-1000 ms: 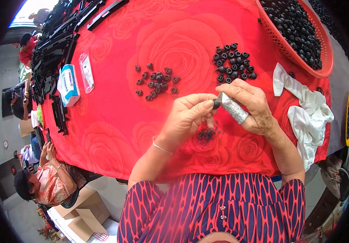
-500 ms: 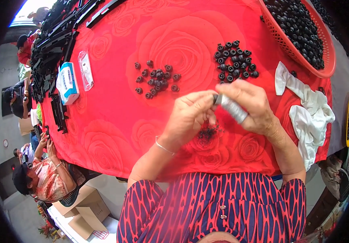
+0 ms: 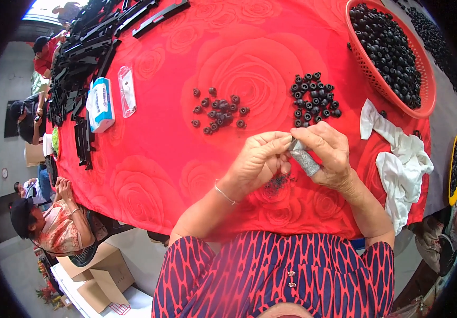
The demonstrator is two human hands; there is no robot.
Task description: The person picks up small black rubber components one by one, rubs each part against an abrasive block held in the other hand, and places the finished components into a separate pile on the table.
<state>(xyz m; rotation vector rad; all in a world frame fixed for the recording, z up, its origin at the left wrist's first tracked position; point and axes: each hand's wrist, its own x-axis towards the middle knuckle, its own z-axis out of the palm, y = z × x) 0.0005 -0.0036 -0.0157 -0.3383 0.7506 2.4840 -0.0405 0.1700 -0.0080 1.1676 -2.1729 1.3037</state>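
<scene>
My left hand is closed, its thumb and fingertips pinching a small black part that is mostly hidden. My right hand is closed round a short grey, speckled, wrapped cylinder, whose exact kind I cannot tell. The two hands meet at the fingertips over the red cloth. Black crumbs lie on the cloth just below them. Beyond my left hand is a loose group of small round black parts. A denser group of similar parts sits just past my right hand.
A red plastic basket full of black parts stands at the far right. White gloves lie right of my hand. Leftward are a tissue pack, a clear plastic packet and long black pieces. A person sits at the left edge.
My hands have stayed together, the grey cylinder turned slightly and its blur gone. The whole view has shifted a little, the table things appearing lower and mostly further right.
</scene>
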